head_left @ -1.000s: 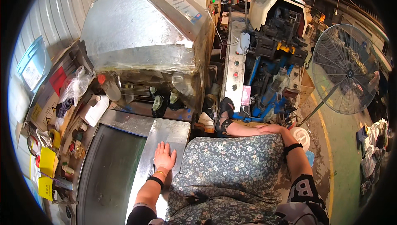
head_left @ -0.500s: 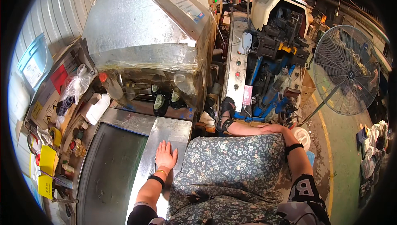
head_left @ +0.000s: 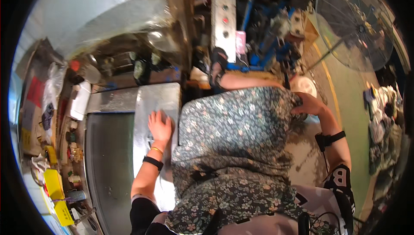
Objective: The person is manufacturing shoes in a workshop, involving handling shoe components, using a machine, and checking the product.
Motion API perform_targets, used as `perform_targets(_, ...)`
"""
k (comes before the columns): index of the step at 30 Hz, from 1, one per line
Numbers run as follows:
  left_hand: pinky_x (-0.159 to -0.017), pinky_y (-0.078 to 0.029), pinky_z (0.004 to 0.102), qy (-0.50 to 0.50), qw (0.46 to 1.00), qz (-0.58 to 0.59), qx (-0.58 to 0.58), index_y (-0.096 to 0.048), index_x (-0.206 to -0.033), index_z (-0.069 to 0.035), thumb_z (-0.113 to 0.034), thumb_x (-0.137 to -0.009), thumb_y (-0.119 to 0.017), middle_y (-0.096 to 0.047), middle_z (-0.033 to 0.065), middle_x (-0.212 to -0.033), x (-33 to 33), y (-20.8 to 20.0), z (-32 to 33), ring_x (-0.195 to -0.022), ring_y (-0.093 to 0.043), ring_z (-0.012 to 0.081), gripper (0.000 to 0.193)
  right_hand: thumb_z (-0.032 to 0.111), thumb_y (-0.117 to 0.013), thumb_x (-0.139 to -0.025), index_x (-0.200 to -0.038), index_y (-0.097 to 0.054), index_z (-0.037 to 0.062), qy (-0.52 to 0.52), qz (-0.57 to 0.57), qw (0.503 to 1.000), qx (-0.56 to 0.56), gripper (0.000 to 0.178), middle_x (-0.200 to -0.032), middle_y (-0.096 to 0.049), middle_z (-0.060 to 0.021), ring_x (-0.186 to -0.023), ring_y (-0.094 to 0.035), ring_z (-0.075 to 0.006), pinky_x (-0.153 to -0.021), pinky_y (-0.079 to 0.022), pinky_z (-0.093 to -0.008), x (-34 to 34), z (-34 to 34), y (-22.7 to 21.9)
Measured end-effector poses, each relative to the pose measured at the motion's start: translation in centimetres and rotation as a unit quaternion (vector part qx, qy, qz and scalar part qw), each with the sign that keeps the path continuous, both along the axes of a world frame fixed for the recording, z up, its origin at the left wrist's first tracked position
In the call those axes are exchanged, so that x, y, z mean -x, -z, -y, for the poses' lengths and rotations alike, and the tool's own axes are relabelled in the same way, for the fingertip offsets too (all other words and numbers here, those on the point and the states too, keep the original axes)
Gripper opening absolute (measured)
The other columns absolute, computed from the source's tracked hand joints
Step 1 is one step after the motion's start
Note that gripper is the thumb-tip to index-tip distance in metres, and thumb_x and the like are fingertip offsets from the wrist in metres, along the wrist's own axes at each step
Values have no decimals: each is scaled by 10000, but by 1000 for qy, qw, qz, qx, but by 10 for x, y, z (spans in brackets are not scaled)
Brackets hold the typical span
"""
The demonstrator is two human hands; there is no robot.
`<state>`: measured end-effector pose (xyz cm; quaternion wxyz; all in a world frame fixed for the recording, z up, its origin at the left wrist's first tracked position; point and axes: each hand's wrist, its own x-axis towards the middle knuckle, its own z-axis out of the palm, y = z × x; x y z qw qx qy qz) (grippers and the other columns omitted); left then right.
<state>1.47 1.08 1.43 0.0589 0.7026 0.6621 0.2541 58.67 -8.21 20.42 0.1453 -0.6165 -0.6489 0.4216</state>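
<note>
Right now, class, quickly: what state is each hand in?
Left hand: open, back upward, on the silver metal surface; nothing seen in it.
Right hand: at the edge of the floral cloth; whether open or gripping cannot be told.

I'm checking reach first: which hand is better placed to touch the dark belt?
Probably the left hand: it lies on the metal ledge, beside the dark belt. The right hand is at the right edge of the flowered cloth, farther off.
</note>
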Motion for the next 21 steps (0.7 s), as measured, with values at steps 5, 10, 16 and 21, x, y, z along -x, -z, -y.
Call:
perform_targets(5, -1142, -301, 415, 335, 939, 76, -33, -508, -1376, -45, -255, -826, -726, -436, 228, -1464, -105, -58, -38, -1394, -351, 404, 627, 69, -798, -689, -941, -676, -27, 101, 320, 883, -329, 296, -853, -692, -125, -839, -686, -232, -744, -515, -368, 38, 42, -40)
perform_targets(10, -974, -471, 345, 474, 795, 210, 314, -571, -1292, -36, -184, -789, -763, -653, 170, -1181, -210, -130, -36, -1115, -619, 265, 559, 44, -682, -706, -894, -650, -33, 87, -48, 946, -309, 206, -816, -652, -119, -802, -666, -249, -706, -495, -348, 97, 72, -100)
perform_targets(16, -847, -540, 335, 392, 583, 643, 304, -644, -1074, 35, -88, -794, -587, -704, 151, -1005, -139, -220, 10, -909, -682, 215, 311, 365, -554, -888, -1218, -556, 33, 55, -629, 751, -192, 468, -1099, -629, -208, -1017, -629, -379, -939, -468, -539, 194, 78, -126)
perform_targets(21, -799, -541, 382, 621, 321, 649, 301, -640, -986, 0, -167, -886, -551, -694, 175, -979, -119, -268, 48, -885, -682, 259, 214, 375, -467, -968, -1104, -537, 88, -99, -849, 491, -168, 325, -1061, -609, -159, -943, -630, -296, -827, -449, -466, 237, 76, -114)
